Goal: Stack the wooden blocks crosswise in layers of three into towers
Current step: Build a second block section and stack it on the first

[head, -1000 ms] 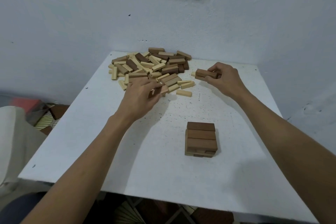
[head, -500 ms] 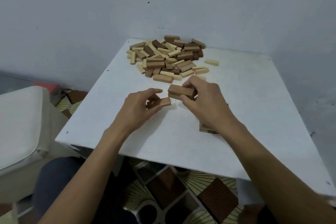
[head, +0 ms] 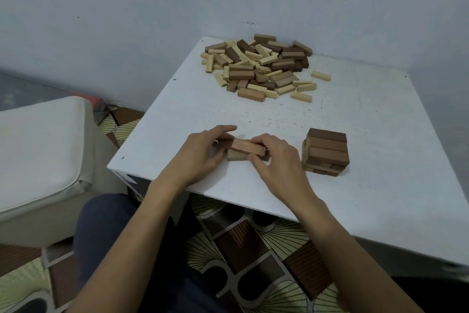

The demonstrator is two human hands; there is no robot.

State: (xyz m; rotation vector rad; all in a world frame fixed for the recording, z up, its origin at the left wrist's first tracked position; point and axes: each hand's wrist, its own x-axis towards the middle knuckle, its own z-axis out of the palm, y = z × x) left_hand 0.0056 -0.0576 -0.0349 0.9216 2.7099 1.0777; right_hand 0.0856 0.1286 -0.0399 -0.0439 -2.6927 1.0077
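Head view: hands (head: 200, 157) grip blocks (head: 247, 148), maybe three, near table edge (head: 228, 189)

Interior of a home-like room. A small white surface (head: 355, 150) stood pushed into the corner formed by two plain, pale painted walls (head: 121, 20), which bore a few dark specks. The floor (head: 253, 259) was tiled in a decorative pattern of cream fans and brown ribbed rectangles. A cream padded seat (head: 38, 150) with a piped edge stood just beside the surface. A loose heap of wooden blocks (head: 258, 69), as from a tabletop game, lay at the surface's far corner.
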